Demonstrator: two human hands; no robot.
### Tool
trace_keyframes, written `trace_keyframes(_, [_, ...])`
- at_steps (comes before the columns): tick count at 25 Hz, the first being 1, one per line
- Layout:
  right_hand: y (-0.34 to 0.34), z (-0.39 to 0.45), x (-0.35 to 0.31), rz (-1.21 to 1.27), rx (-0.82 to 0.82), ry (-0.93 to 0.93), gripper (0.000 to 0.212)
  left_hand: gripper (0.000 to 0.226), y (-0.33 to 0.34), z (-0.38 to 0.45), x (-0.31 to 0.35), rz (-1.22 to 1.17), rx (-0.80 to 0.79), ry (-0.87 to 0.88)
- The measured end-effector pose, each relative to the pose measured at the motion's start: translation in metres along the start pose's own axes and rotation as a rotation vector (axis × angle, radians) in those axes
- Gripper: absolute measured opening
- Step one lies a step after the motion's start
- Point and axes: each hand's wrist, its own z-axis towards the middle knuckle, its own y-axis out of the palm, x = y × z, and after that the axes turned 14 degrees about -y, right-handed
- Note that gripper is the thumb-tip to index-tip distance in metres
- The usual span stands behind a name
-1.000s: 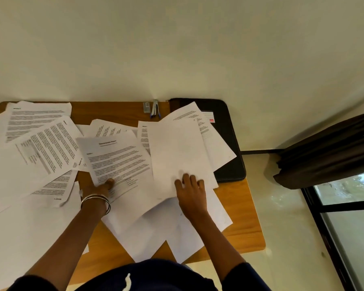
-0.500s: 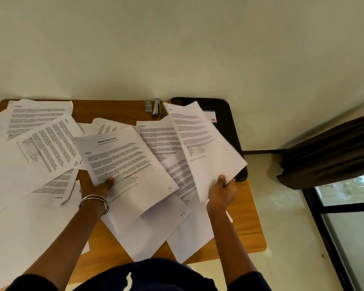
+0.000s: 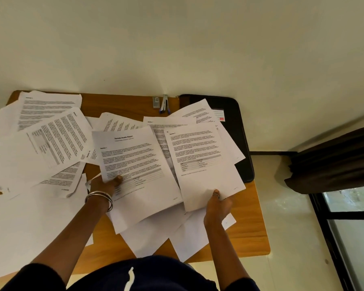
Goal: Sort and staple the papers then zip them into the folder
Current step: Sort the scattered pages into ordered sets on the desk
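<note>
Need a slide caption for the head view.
Each hand holds a printed sheet amid scattered papers; stapler untouched.

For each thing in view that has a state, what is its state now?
Title page: held by the left hand, lifted.
Section page: pinched at its near edge by the right hand.
Other papers: loose, scattered, unstapled.
Black folder: flat, partly covered by papers.
Stapler: untouched, by the wall.
</note>
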Motion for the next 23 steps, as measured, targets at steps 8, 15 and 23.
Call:
trace_keyframes(8, [0.0,0.009,0.011,0.01,-0.02,0.001,0.048,0.047,-0.003,0.012,-0.005,0.02,0.024,-0.05])
trace_keyframes(15, [-0.021,0.03,0.016,-0.143,-0.067,-0.088,0.05,0.062,-0.004,0.012,-0.001,0.012,0.048,0.018])
trace_keyframes(23, [0.007,0.03,-0.042,-0.985,-0.149,-0.712,0.076,0.065,-0.013,0.021,0.005,-0.176,0.206,-0.057])
